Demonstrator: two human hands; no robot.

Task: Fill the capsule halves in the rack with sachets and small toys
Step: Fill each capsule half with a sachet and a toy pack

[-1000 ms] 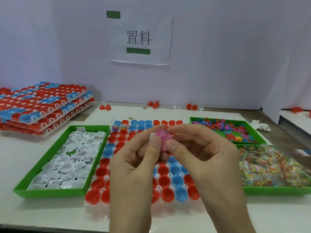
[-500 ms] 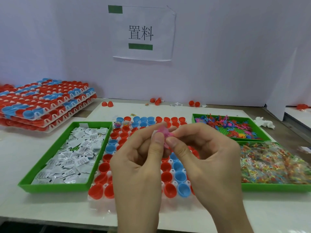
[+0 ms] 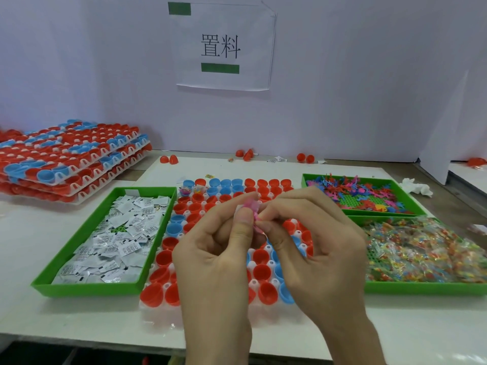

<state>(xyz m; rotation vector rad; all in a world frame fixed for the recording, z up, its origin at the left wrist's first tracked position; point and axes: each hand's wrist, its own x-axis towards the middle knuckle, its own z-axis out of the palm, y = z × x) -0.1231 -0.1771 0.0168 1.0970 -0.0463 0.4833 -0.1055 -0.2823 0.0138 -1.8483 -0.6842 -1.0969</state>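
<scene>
Early in the job by the look of it, a person's left hand (image 3: pixel 216 259) and right hand (image 3: pixel 316 246) meet above the white plastic rack (image 3: pixel 158 309) of red and blue capsule halves (image 3: pixel 164 259). The fingertips of both are pinched on a small pink plastic toy (image 3: pixel 251 206), held in the air over the rack's middle rows. A pale scrap against the left thumb may be a sachet, though too little of it shows to tell. The step in hand appears to be readying this one toy for loading. The next move would call for one hand to let go and the other to lower the toy squarely into an empty half, probably near the rack's far left corner. There, two filled halves (image 3: pixel 185 192) hold bright contents, while every other half in view looks empty. Left of the rack, a shallow green plastic tray (image 3: pixel 87 289) is heaped with white printed sachets (image 3: pixel 123 233). To the far right, a second green tray (image 3: pixel 305 177) holds a tangle of pink, blue and orange plastic toys (image 3: pixel 355 191). Nearer on the right, a third green tray (image 3: pixel 421 288) carries clear packets of multicoloured bits (image 3: pixel 421 246). At far left, a stack of loaded racks (image 3: pixel 66 159) waits on the table.
</scene>
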